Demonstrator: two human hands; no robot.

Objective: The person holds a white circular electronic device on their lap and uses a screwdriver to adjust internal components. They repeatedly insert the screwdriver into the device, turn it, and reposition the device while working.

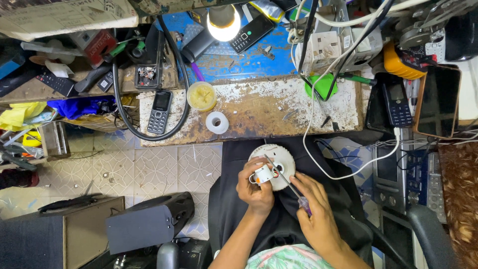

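We see the left hand (255, 187) closed around a small white cylindrical part (263, 174) with coloured wires, held against a round white toothed disc (279, 158) that sits over the lap, just below the near edge of the desk (259, 107). The right hand (314, 209) grips a thin screwdriver (285, 180) with a purple handle, its shaft slanting up and left across the disc to the part. On the desk's near edge, just above the disc, stands a roll of white tape (217, 122); beside it a small yellow tub (201, 95) and, towards the left corner, a black keypad phone (160, 111) ringed by a thick black cable (149, 135). A white wire (318, 164) loops down from the desk past the disc's right side. A lit bulb (223, 24) glows at the far edge.
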